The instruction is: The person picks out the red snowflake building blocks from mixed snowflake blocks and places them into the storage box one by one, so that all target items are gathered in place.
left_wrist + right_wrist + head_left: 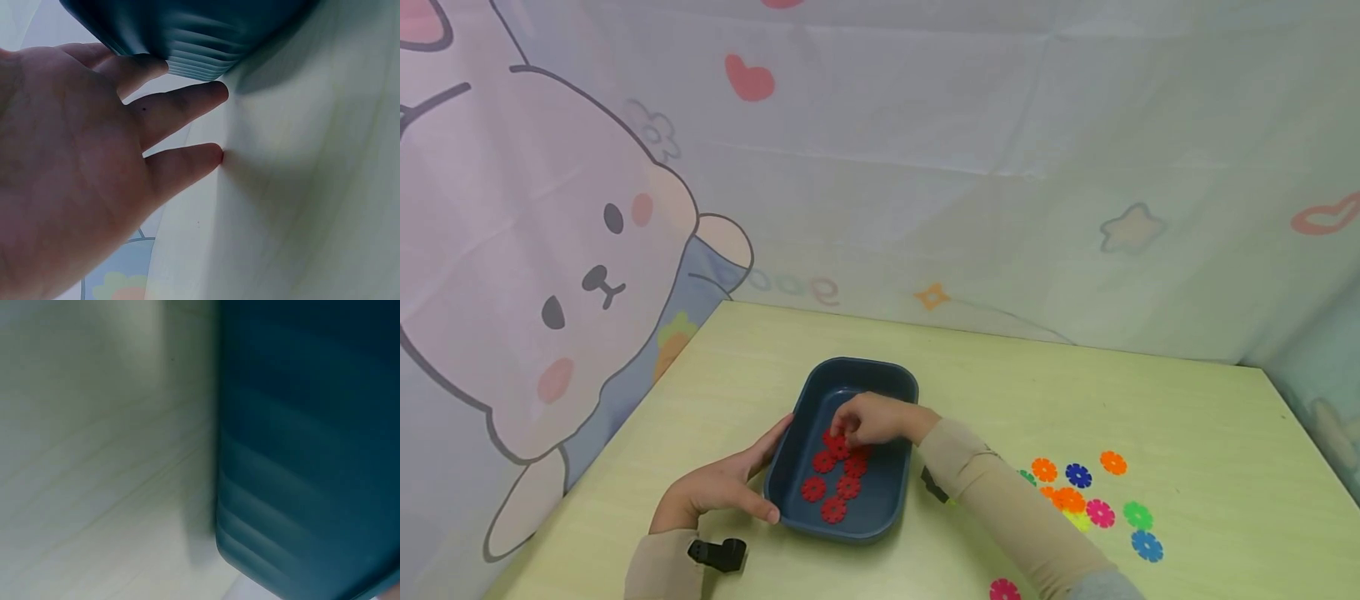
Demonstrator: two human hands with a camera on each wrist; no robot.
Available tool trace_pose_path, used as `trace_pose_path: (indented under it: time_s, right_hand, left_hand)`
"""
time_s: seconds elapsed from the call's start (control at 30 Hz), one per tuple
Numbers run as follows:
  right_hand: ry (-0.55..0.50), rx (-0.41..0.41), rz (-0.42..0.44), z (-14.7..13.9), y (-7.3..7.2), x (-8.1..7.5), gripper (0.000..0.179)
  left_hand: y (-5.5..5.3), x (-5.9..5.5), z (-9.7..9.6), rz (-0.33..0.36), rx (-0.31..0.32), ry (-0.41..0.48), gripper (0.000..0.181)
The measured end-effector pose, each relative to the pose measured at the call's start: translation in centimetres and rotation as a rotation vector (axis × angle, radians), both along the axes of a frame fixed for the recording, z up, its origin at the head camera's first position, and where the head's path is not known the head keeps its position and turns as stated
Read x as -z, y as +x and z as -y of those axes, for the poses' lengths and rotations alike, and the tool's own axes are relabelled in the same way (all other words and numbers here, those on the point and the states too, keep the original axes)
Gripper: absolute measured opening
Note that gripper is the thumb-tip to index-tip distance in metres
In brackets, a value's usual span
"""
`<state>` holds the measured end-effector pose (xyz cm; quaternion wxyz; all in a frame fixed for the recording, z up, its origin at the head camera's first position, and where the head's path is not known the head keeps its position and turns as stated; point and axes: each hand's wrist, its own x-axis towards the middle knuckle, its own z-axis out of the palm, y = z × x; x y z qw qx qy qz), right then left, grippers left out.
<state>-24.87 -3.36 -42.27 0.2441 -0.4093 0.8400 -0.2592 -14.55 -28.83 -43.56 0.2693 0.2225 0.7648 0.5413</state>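
A dark blue rectangular tray [891,500] rests on the table with several red notched plastic discs [813,489] inside it. My left hand [722,487] lies along the tray's left side, thumb at the near-left corner. In the left wrist view its fingers [181,112] stretch out, spread, beside the ribbed outer wall of the tray. My right hand [872,418] reaches over the right rim into the tray. Its thumb and fingertips pinch a red disc [832,439] at the top of the group; the palm hides part of the tray floor.
To the right of the tray, several loose discs lie on the table: orange [1113,462], dark blue [1078,476], pink [1101,513], green [1138,515] and light blue [1147,546]. Another pinkish-red disc [1004,590] lies at the front, beside the right forearm. A printed curtain [925,167] hangs behind the table.
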Motion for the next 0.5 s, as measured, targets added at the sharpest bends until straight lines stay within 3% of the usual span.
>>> trace_pose_path:
  time_s: [0.5]
  right_hand:
    - [0.032, 0.009, -0.019, 0.11, 0.24, 0.01, 0.021]
  left_hand:
    - [0.02, -0.05, 0.01, 0.017, -0.010, -0.010, 0.123]
